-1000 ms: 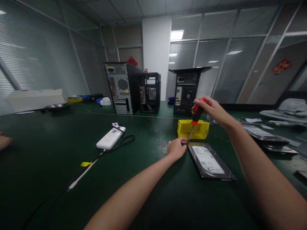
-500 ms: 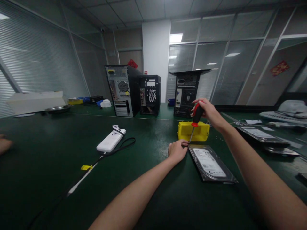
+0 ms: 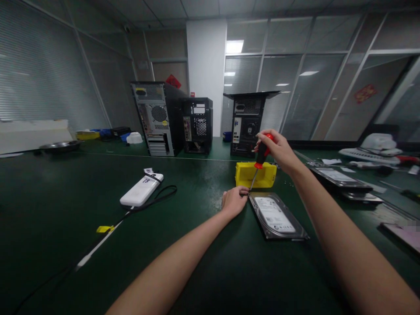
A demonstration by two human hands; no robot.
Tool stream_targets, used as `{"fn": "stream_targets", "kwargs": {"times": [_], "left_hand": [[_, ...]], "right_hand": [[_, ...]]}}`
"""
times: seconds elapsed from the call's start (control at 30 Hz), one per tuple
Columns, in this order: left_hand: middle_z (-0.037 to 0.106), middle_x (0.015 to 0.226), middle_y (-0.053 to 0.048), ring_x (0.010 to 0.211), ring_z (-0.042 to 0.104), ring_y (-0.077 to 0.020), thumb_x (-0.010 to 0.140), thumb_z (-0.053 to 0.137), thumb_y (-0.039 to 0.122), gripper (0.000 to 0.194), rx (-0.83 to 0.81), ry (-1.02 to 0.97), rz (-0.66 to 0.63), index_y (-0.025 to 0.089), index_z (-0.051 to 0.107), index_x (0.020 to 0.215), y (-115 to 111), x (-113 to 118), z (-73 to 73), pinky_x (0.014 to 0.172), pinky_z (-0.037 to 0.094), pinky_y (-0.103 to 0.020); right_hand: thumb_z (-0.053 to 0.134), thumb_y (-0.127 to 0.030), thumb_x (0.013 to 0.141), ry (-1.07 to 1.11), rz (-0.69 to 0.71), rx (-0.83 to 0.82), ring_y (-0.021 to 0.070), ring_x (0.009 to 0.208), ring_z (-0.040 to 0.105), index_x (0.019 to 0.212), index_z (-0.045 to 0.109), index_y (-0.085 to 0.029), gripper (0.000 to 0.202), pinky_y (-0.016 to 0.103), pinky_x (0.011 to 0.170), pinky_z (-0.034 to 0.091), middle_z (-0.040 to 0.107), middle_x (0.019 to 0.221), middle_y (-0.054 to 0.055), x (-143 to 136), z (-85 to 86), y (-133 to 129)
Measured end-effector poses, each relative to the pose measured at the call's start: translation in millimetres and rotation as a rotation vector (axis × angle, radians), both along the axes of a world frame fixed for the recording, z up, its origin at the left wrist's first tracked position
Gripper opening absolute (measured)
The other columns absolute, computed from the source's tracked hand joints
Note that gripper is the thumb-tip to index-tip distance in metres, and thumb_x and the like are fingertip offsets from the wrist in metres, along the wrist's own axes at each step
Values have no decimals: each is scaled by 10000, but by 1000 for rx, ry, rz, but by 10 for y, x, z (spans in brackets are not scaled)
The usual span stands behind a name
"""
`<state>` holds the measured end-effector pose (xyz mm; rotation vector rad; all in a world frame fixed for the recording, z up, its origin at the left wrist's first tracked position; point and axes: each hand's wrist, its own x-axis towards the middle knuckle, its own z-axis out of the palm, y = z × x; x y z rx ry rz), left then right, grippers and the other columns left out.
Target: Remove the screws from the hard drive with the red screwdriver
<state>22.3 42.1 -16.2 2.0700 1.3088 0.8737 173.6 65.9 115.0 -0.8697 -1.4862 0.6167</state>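
My right hand (image 3: 275, 148) is wrapped round the red and black handle of a screwdriver (image 3: 261, 154). Its thin shaft slants down to the far left corner of a hard drive (image 3: 275, 216), which lies flat, label up, on the dark green table. My left hand (image 3: 234, 202) rests on the table at that corner, its fingers bent and drawn together beside the screwdriver tip. What these fingers pinch, if anything, is too small to make out. Just behind the drive a yellow plastic bin (image 3: 244, 176) faces me with its open side.
A white power bank (image 3: 141, 190) with a cable lies left of my arms. Three computer cases, a tall one (image 3: 157, 118), a smaller one (image 3: 198, 124) and one with a raised panel (image 3: 247, 124), stand behind. More hard drives (image 3: 341, 180) and a white keyboard (image 3: 367, 155) are at right.
The view has turned slightly right, so everything sits further left. Another person's hand at the left edge has gone out of view. The screwdriver stays at the same drive corner.
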Motion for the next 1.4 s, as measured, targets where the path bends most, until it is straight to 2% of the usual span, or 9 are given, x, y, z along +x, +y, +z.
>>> {"fn": "stream_targets", "kwargs": {"times": [0.13, 0.23, 0.33, 0.53, 0.73, 0.87, 1.07, 1.23, 1.4], "left_hand": [[716, 1003, 52, 902, 645, -143, 776, 538, 185, 277, 7, -11, 4, 259, 646, 1020, 10, -1, -15, 845, 465, -263], [719, 990, 49, 877, 649, -140, 773, 548, 185, 271, 13, -17, 2, 252, 648, 1017, 21, 1, -22, 838, 466, -260], [722, 976, 38, 868, 650, -143, 769, 559, 176, 267, 16, -24, 11, 240, 652, 1011, 25, 7, -27, 826, 469, -261], [733, 929, -7, 795, 664, -139, 745, 599, 140, 232, -3, -101, 33, 191, 658, 963, 29, 18, -43, 748, 484, -244], [738, 900, -50, 790, 683, -148, 724, 645, 127, 283, -66, -208, 27, 159, 641, 1006, 69, 29, -92, 734, 498, -243], [740, 913, -61, 824, 690, -162, 714, 666, 141, 406, -77, -220, 34, 154, 601, 1114, 81, 25, -92, 760, 500, -250], [732, 961, -64, 955, 666, -176, 716, 666, 165, 610, -83, -143, 61, 128, 471, 1293, 50, 16, -16, 854, 469, -262], [721, 991, -59, 1085, 606, -201, 717, 666, 201, 639, -90, -102, 74, 144, 448, 1316, 38, 14, 15, 896, 447, -305], [715, 1014, -45, 1101, 596, -194, 732, 641, 228, 636, -93, -83, 60, 158, 434, 1329, 43, 18, -3, 871, 459, -298]], "right_hand": [[507, -392, 832, 10, 80, -73, 127, 683, 600, 951, 592, -245, 207, 340, 697, 551, 570, 802, -10, 13, 21, -19], [535, -396, 825, -52, 102, -84, 136, 749, 619, 1018, 595, -248, 250, 342, 749, 533, 612, 873, 3, 8, 42, -59], [574, -414, 803, -97, 70, -62, 134, 749, 622, 1035, 586, -229, 297, 313, 725, 519, 631, 868, 13, -19, 50, -86], [617, -427, 765, -106, 62, -33, 128, 688, 605, 913, 560, -207, 272, 312, 714, 513, 601, 744, -12, -46, 44, -83], [609, -396, 780, -64, 152, -51, 122, 682, 609, 890, 496, -219, 237, 311, 693, 516, 578, 756, -26, -15, 54, -100], [578, -380, 807, -75, 130, -33, 116, 663, 604, 907, 489, -218, 210, 311, 681, 513, 561, 757, -27, -10, 52, -97], [547, -386, 828, -86, 129, -58, 123, 670, 609, 899, 488, -220, 189, 314, 668, 515, 560, 764, -20, -46, 56, -106], [566, -407, 814, -109, 148, -57, 120, 676, 607, 906, 489, -224, 218, 309, 681, 516, 562, 761, -22, -62, 70, -125], [578, -419, 803, -107, 145, -37, 116, 670, 596, 898, 485, -225, 235, 323, 698, 522, 557, 762, -26, -50, 56, -102]]}}
